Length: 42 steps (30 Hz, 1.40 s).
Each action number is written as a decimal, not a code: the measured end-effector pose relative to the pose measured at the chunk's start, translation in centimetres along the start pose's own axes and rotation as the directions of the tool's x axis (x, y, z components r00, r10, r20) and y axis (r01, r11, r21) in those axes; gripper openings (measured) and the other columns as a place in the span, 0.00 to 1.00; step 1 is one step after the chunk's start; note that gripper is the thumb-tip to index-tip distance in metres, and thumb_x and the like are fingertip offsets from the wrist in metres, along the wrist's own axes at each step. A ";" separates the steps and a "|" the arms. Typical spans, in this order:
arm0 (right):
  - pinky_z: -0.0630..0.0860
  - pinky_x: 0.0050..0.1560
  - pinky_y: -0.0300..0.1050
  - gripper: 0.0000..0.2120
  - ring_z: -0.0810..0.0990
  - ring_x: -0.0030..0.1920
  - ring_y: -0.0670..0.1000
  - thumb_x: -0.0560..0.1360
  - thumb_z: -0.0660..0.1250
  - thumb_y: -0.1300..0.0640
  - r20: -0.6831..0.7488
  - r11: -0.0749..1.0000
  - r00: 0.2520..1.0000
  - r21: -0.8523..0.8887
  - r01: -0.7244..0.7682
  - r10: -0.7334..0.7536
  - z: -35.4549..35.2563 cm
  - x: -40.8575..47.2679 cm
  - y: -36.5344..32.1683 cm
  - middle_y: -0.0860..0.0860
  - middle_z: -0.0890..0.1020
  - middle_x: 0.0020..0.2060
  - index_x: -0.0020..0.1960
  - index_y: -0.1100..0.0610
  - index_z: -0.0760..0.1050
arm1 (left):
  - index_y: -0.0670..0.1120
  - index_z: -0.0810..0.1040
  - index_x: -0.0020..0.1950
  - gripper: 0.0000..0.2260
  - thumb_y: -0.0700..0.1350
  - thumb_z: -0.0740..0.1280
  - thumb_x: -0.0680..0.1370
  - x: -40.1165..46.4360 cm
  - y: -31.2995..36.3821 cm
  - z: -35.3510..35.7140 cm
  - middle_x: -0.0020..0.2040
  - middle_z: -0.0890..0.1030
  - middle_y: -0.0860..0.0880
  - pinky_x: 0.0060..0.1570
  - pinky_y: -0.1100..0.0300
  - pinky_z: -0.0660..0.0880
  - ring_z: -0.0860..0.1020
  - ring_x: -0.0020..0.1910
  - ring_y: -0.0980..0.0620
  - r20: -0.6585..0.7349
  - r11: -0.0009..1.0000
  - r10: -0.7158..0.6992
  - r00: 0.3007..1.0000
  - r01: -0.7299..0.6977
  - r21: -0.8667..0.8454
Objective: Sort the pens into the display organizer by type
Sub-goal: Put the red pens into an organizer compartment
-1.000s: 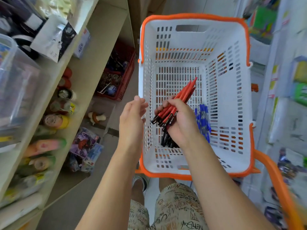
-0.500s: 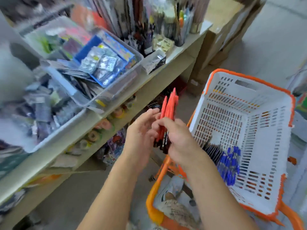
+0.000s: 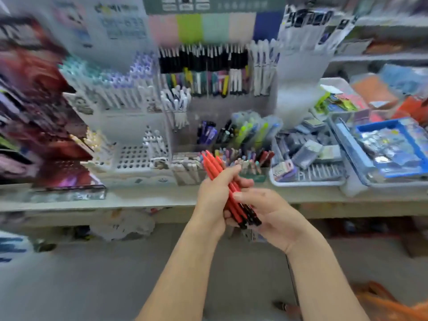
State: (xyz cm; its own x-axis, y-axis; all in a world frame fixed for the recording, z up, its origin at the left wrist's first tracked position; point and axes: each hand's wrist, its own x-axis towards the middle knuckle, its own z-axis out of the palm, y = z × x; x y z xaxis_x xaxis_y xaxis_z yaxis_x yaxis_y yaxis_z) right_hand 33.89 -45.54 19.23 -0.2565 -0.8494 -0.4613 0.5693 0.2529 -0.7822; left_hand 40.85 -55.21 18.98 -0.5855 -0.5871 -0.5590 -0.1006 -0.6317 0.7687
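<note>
Soft, even light is filling the shop, casting only faint shadows under the shelf edge (image 3: 139,212) and giving no harsh glare. Motion blur is smearing most of the view, heaviest at the left edge where the packaged goods (image 3: 34,93) are dissolving into streaks. The wide lens is bowing the shelf line and stretching the corners. The red pens (image 3: 222,181) and both forearms near the centre are staying the sharpest, though slightly soft.

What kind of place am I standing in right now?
Most likely a stationery shop. A tiered display organizer on the shelf is packed with rows of pens, trays of small packaged goods sit beside it, and both hands hold a bundle of red pens.
</note>
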 end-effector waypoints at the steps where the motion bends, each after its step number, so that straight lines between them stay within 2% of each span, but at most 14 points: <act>1: 0.80 0.56 0.55 0.15 0.84 0.46 0.57 0.73 0.72 0.53 -0.028 1.000 1.000 0.004 -0.014 0.014 1.1 1.0 -0.2 0.60 0.84 0.48 0.55 0.61 0.84 | 0.47 0.77 0.33 0.13 0.45 0.71 0.78 0.4 1.0 -1.5 0.30 0.79 0.48 0.37 0.57 0.77 0.82 0.34 0.47 -0.034 0.993 0.031 0.999 -0.035 -0.112; 3: 0.79 0.57 0.53 0.15 0.84 0.47 0.55 0.73 0.71 0.46 -0.216 0.988 0.974 -0.155 0.028 -0.061 3.0 2.8 -1.0 0.56 0.87 0.46 0.47 0.57 0.86 | 0.46 0.75 0.35 0.12 0.41 0.70 0.78 1.6 2.6 -4.0 0.26 0.73 0.49 0.38 0.55 0.74 0.77 0.28 0.49 -0.090 0.968 0.105 0.990 -0.122 -0.220; 5: 0.80 0.52 0.49 0.13 0.84 0.44 0.51 0.74 0.72 0.45 -0.364 0.932 0.891 -0.333 0.147 -0.270 4.6 4.4 -2.1 0.50 0.86 0.39 0.42 0.54 0.85 | 0.45 0.73 0.38 0.11 0.40 0.69 0.79 2.5 3.7 -5.8 0.25 0.69 0.50 0.30 0.58 0.70 0.69 0.23 0.52 -0.107 0.976 0.149 0.983 -0.163 -0.144; 8: 0.80 0.41 0.43 0.14 0.81 0.38 0.46 0.70 0.75 0.43 -0.289 0.863 0.866 -0.433 0.261 -0.407 6.4 6.1 -4.1 0.49 0.86 0.37 0.50 0.52 0.84 | 0.45 0.74 0.39 0.09 0.41 0.70 0.78 3.2 5.0 -6.9 0.26 0.68 0.48 0.24 0.60 0.65 0.66 0.22 0.50 -0.067 0.967 0.222 0.973 -0.210 0.145; 10: 0.80 0.39 0.44 0.09 0.80 0.36 0.46 0.72 0.76 0.48 -0.244 0.803 0.858 -0.529 0.273 -0.452 6.8 7.3 -4.9 0.51 0.86 0.38 0.49 0.52 0.85 | 0.43 0.76 0.38 0.09 0.41 0.69 0.78 3.8 5.6 -6.8 0.26 0.69 0.47 0.24 0.59 0.65 0.66 0.22 0.49 -0.024 0.924 0.272 0.962 -0.255 0.284; 13: 0.79 0.37 0.44 0.02 0.80 0.33 0.46 0.74 0.76 0.57 -0.244 0.803 0.842 -0.509 0.311 -0.481 6.0 9.4 -5.9 0.51 0.84 0.34 0.47 0.53 0.85 | 0.50 0.78 0.32 0.13 0.42 0.67 0.77 4.9 6.8 -6.0 0.24 0.71 0.49 0.24 0.59 0.65 0.67 0.22 0.49 0.026 0.882 0.302 0.953 -0.290 0.372; 15: 0.79 0.37 0.43 0.05 0.80 0.34 0.47 0.75 0.75 0.60 -0.207 0.816 0.856 -0.468 0.338 -0.473 4.9 10.7 -6.7 0.51 0.84 0.35 0.48 0.51 0.84 | 0.50 0.78 0.35 0.12 0.43 0.67 0.79 5.9 7.9 -5.7 0.23 0.72 0.53 0.24 0.60 0.65 0.67 0.21 0.52 0.066 0.867 0.279 0.958 -0.281 0.413; 19: 0.77 0.28 0.38 0.04 0.79 0.34 0.50 0.74 0.74 0.65 -0.220 0.868 0.882 -0.384 0.315 -0.417 3.1 13.6 -9.0 0.54 0.82 0.37 0.48 0.61 0.82 | 0.49 0.77 0.36 0.14 0.49 0.68 0.81 8.1 9.5 -4.9 0.25 0.71 0.50 0.24 0.61 0.62 0.66 0.21 0.53 0.161 0.927 0.142 0.977 -0.189 0.325; 24: 0.80 0.36 0.46 0.19 0.79 0.39 0.60 0.72 0.73 0.56 -0.044 0.967 0.970 -0.104 0.232 -0.237 1.2 17.2 -11.6 0.60 0.83 0.38 0.52 0.72 0.78 | 0.44 0.77 0.46 0.12 0.53 0.70 0.75 10.9 10.6 -4.0 0.29 0.73 0.46 0.21 0.64 0.65 0.68 0.21 0.53 0.208 0.993 0.068 0.976 -0.087 0.084; 27: 0.78 0.35 0.49 0.11 0.79 0.31 0.56 0.76 0.72 0.57 -0.027 0.941 0.964 -0.228 0.250 -0.263 1.2 18.7 -12.6 0.58 0.83 0.35 0.48 0.66 0.81 | 0.43 0.78 0.50 0.15 0.55 0.68 0.77 11.9 11.0 -3.8 0.32 0.77 0.43 0.23 0.62 0.70 0.72 0.23 0.51 0.136 0.996 0.086 0.987 -0.088 0.005; 31: 0.79 0.36 0.45 0.06 0.80 0.33 0.48 0.77 0.72 0.59 -0.053 0.766 0.868 -0.499 0.405 -0.494 2.7 19.8 -14.5 0.52 0.84 0.33 0.41 0.56 0.81 | 0.45 0.83 0.47 0.14 0.55 0.66 0.80 12.8 12.7 -3.5 0.35 0.83 0.42 0.30 0.56 0.78 0.80 0.30 0.45 -0.021 0.979 0.202 0.979 -0.201 0.040; 35: 0.79 0.35 0.39 0.03 0.82 0.35 0.47 0.77 0.72 0.61 -0.139 0.713 0.731 -0.398 0.577 -0.668 3.7 19.4 -18.0 0.53 0.85 0.37 0.44 0.60 0.82 | 0.40 0.80 0.47 0.15 0.52 0.65 0.82 14.0 15.3 -3.9 0.36 0.85 0.41 0.36 0.53 0.82 0.85 0.33 0.45 -0.189 0.918 0.394 0.899 -0.374 0.134; 38: 0.81 0.39 0.41 0.03 0.83 0.37 0.48 0.78 0.71 0.61 -0.290 0.653 0.585 -0.330 0.682 -0.757 3.3 19.8 -19.5 0.50 0.84 0.35 0.45 0.59 0.80 | 0.43 0.76 0.39 0.16 0.53 0.66 0.82 14.6 16.4 -5.0 0.28 0.78 0.44 0.27 0.57 0.75 0.76 0.24 0.49 -0.227 0.882 0.462 0.857 -0.418 0.218; 42: 0.82 0.45 0.45 0.03 0.85 0.40 0.52 0.78 0.72 0.60 -0.440 0.658 0.499 -0.373 0.655 -0.746 2.0 22.0 -17.8 0.51 0.84 0.37 0.45 0.56 0.81 | 0.48 0.67 0.38 0.17 0.56 0.67 0.80 15.4 17.2 -5.7 0.27 0.63 0.48 0.24 0.58 0.64 0.63 0.23 0.51 -0.146 0.928 0.365 0.920 -0.347 0.135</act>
State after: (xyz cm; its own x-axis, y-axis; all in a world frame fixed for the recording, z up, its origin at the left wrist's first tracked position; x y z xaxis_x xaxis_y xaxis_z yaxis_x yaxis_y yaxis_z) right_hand 19.63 -69.65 23.81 -0.8969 -0.4086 0.1691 -0.0846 -0.2169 -0.9725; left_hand 34.72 -78.03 21.82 -0.4573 -0.8443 -0.2793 0.0013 -0.3147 0.9492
